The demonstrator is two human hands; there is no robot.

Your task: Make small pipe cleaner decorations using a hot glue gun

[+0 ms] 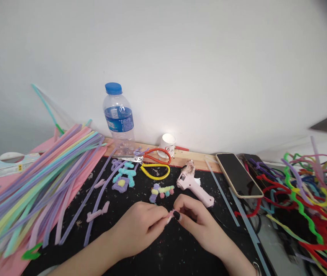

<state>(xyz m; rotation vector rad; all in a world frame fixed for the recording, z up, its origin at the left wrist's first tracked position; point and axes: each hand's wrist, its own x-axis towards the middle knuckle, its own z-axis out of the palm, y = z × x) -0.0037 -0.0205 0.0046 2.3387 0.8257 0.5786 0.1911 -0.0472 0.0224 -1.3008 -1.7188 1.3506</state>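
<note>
Over the black mat [157, 260], my left hand [144, 222] and my right hand [195, 220] meet with fingertips pinched. Between them is a small pink piece of pipe cleaner [171, 214], mostly covered by the fingers. Just beyond lies a small multicoloured pipe-cleaner figure [163, 190]. A turquoise and purple pipe-cleaner shape [123, 178] with a yellow centre rests farther left. Close to my right hand, a pink hot glue gun [195, 188] lies on its side, its nozzle end stained brown. Scissors [153, 161] with red and yellow handles lie behind the figure.
Pastel pipe cleaners [51, 180] are heaped at left, with short pink bits [97, 212] beside them. A plastic bottle [119, 119] and a paper cup [167, 145] stand by the wall. At right are a phone [239, 174], glue sticks [248, 226] and tangled bright pipe cleaners [321, 230].
</note>
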